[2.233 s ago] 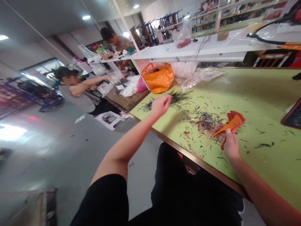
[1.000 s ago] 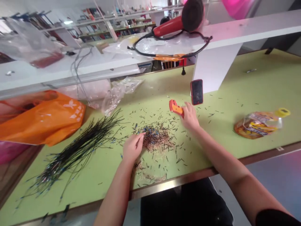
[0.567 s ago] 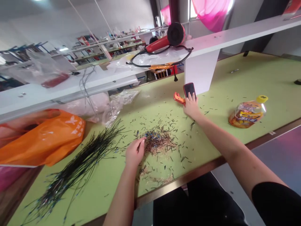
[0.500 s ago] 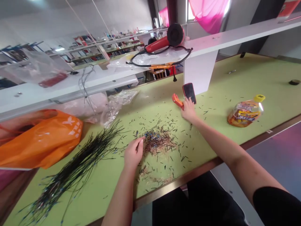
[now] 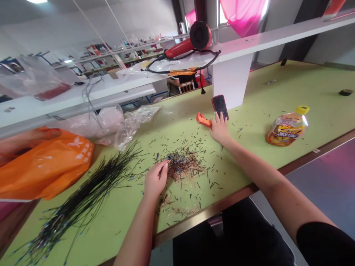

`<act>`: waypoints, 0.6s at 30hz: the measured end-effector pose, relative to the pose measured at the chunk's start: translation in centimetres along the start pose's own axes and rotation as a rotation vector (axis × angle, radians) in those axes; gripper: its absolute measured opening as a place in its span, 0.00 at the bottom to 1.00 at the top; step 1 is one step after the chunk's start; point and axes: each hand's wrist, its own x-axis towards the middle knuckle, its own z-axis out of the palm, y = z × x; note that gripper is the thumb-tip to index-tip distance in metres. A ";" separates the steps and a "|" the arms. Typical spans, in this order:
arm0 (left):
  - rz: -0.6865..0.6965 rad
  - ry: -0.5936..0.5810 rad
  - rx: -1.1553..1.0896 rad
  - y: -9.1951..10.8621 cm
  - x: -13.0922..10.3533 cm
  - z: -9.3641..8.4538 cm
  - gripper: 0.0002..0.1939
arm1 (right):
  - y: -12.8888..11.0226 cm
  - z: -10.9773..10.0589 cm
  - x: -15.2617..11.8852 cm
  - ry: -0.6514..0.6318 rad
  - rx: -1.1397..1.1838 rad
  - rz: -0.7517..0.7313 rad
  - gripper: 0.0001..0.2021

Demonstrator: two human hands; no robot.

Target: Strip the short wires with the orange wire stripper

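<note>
My left hand (image 5: pixel 155 179) is closed in a pinch at the left edge of a pile of short dark and blue wire scraps (image 5: pixel 184 164). Whatever lies between its fingertips is too small to make out. Farther off, my right hand (image 5: pixel 220 130) keeps an orange hand tool (image 5: pixel 203 120) against its thumb side; the tool's exact kind is unclear. Fingers of that hand reach onto the dark screen of a red-edged phone (image 5: pixel 220 105), which leans against a white shelf support. Left of my left hand lies a long bundle of black wires (image 5: pixel 91 195).
An orange bag (image 5: pixel 47 162) and clear plastic wrap (image 5: pixel 135 123) lie at the left. A yellow-capped bottle (image 5: pixel 287 127) stands at the right. On the white shelf (image 5: pixel 235 51) rests a red heat gun (image 5: pixel 185 46) with its cord. Cut bits are scattered across the green table (image 5: pixel 249 155).
The view has shifted slightly. The orange tool has turned a little with my right hand, whose fingers now lie lower on the phone. My left hand stays at the scraps.
</note>
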 end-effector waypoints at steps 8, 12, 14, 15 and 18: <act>-0.060 -0.021 -0.006 -0.4 -0.2 0.2 0.18 | 3.4 0.0 4.3 -0.040 -0.224 0.044 0.23; -0.104 -0.053 -0.013 -0.5 -0.2 0.0 0.20 | 2.3 -0.2 2.8 -0.016 -0.169 0.024 0.20; -0.114 -0.054 -0.021 -0.7 -0.2 -0.1 0.21 | 0.9 -0.3 1.4 -0.017 0.030 0.020 0.17; -0.117 -0.052 -0.025 -0.8 -0.1 -0.2 0.21 | 0.0 -0.3 0.5 -0.037 0.172 0.026 0.16; -0.117 -0.043 -0.030 -1.1 0.0 -0.3 0.21 | -3.1 0.5 -2.7 -0.157 0.495 0.071 0.11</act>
